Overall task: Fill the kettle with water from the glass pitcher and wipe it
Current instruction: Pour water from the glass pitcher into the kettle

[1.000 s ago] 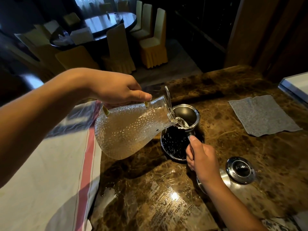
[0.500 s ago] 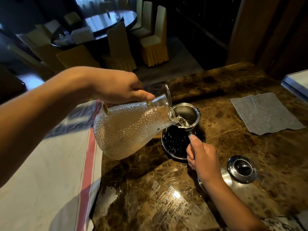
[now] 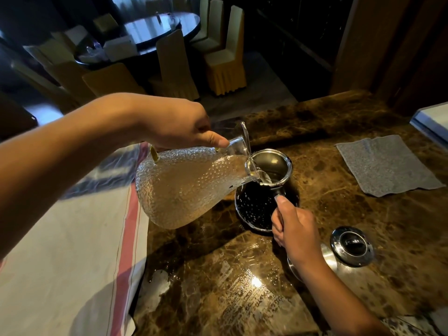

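Observation:
My left hand (image 3: pixel 174 124) grips the neck of a dimpled glass pitcher (image 3: pixel 184 187), tipped well over to the right. Its spout rests over the open mouth of a dark speckled kettle (image 3: pixel 254 207) with a steel rim, and water runs into it. My right hand (image 3: pixel 295 229) is closed around the kettle's handle on the near side. The kettle stands on the brown marble counter (image 3: pixel 339 195). Its round steel lid (image 3: pixel 352 246) lies on the counter to the right of my right wrist. A grey cloth (image 3: pixel 385 163) lies flat at the far right.
A white cloth with red and dark stripes (image 3: pixel 72 251) covers the left part of the counter. A shiny metal disc (image 3: pixel 327 258) shows behind my right wrist. A white box edge (image 3: pixel 434 122) sits at the far right. Covered chairs and a round table stand in the room beyond.
The pitcher has tipped slightly further while water keeps running into the kettle. Both hands keep their grips and places.

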The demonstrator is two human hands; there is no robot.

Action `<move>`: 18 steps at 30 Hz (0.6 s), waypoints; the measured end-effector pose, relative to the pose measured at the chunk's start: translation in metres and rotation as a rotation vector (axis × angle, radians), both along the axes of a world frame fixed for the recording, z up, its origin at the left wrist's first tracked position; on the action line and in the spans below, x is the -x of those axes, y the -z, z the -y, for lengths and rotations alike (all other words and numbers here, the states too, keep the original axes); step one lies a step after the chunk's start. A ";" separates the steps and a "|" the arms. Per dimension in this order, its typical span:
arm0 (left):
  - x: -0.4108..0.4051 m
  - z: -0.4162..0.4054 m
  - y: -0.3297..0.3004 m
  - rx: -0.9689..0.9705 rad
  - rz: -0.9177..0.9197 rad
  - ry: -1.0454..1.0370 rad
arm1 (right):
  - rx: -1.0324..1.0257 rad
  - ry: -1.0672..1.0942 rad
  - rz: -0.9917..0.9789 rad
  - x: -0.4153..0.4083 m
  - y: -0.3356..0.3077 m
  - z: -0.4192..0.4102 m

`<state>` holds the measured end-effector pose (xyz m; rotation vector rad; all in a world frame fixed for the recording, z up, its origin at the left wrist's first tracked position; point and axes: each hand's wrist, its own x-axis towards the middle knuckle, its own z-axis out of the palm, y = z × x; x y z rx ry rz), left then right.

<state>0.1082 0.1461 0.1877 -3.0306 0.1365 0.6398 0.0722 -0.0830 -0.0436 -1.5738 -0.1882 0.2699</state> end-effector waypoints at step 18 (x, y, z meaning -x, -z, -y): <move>-0.003 0.001 0.000 -0.035 -0.045 0.072 | 0.003 0.022 0.007 0.002 -0.001 -0.001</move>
